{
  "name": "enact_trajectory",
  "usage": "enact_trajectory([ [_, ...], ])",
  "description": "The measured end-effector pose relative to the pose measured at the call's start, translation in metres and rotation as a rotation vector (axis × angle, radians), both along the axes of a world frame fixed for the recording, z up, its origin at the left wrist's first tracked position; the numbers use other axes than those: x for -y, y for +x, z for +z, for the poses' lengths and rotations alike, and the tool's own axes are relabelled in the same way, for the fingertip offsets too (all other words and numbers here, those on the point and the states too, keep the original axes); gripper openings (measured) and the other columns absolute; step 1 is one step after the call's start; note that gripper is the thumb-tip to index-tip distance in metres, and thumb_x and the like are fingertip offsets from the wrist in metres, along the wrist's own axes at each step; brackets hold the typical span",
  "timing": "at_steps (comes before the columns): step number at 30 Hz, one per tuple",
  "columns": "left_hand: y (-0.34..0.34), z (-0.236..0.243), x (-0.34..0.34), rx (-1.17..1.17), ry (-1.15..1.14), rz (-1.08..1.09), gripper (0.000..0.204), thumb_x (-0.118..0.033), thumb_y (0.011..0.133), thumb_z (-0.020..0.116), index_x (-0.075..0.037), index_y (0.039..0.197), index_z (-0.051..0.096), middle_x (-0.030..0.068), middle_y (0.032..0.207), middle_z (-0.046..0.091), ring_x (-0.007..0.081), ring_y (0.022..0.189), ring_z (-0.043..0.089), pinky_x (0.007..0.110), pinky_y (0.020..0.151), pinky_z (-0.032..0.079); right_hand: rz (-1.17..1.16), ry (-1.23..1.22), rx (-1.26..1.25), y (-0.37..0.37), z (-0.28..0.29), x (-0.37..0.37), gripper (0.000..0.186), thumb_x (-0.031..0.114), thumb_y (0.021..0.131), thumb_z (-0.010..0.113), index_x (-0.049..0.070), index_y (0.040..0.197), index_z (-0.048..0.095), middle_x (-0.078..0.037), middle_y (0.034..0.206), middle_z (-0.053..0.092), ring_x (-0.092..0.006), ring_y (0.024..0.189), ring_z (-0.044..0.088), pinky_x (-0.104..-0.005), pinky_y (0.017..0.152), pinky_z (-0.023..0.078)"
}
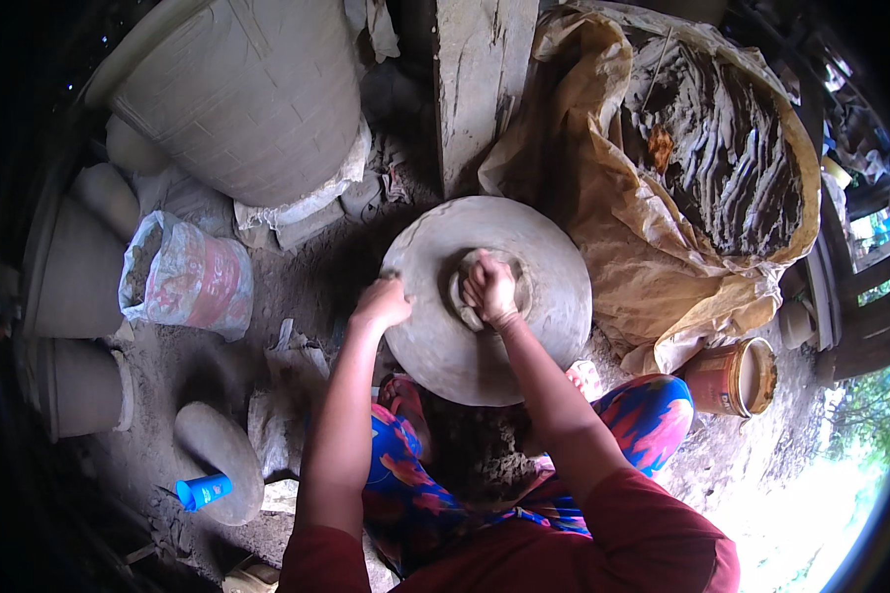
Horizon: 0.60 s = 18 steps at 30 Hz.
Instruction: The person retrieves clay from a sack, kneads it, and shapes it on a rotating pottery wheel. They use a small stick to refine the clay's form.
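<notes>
A round, pale grey potter's wheel [425, 351] sits in front of me between my knees. At its middle lies a low, ring-like lump of wet clay [520, 287]. My right hand [489, 287] is closed in a fist and presses down into this clay; whatever is under the fingers is hidden. At the wheel's left rim my left hand [384, 301] is closed, its curled fingers against the edge. A dark smudge shows just beyond its knuckles, too blurred to name.
A huge clay pot [242, 109] stands at the far left, near a white sack [193, 277]. To the right, a tan sheet [603, 188] wraps sliced clay [722, 148]. A bucket [727, 381] stands by my right knee. A blue cup [204, 491] lies on a disc [227, 460].
</notes>
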<state>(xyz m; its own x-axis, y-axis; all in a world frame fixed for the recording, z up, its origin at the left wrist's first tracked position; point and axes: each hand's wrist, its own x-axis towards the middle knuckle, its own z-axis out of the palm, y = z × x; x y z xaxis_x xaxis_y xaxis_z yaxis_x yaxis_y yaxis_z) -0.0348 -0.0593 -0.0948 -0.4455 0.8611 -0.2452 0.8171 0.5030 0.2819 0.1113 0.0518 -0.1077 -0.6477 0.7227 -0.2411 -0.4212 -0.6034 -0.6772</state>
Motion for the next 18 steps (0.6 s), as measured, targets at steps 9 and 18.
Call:
enact_trajectory([
  [9, 0.001, 0.006, -0.002, -0.038, 0.051, 0.064, 0.032, -0.027, 0.077, 0.053, 0.001, 0.092, 0.057, 0.0221, 0.088, 0.058, 0.0346, 0.088, 0.055, 0.039, 0.076, 0.044, -0.090, 0.106, -0.415, 0.008, 0.001, -0.010, 0.050, 0.038, 0.085, 0.037, 0.012, 0.045, 0.026, 0.000, 0.038, 0.023, -0.0131, 0.031, 0.018, -0.0273, 0.032, 0.018],
  [18, -0.006, 0.003, -0.006, 0.064, -0.031, 0.134, 0.032, -0.026, 0.077, 0.054, 0.002, 0.091, 0.057, 0.0235, 0.091, 0.057, 0.0331, 0.088, 0.056, 0.039, 0.077, 0.044, -0.027, 0.152, -0.235, 0.011, -0.006, -0.006, 0.050, 0.037, 0.085, 0.037, 0.012, 0.044, 0.026, 0.000, 0.037, 0.019, -0.0123, 0.030, 0.018, -0.0264, 0.031, 0.018],
])
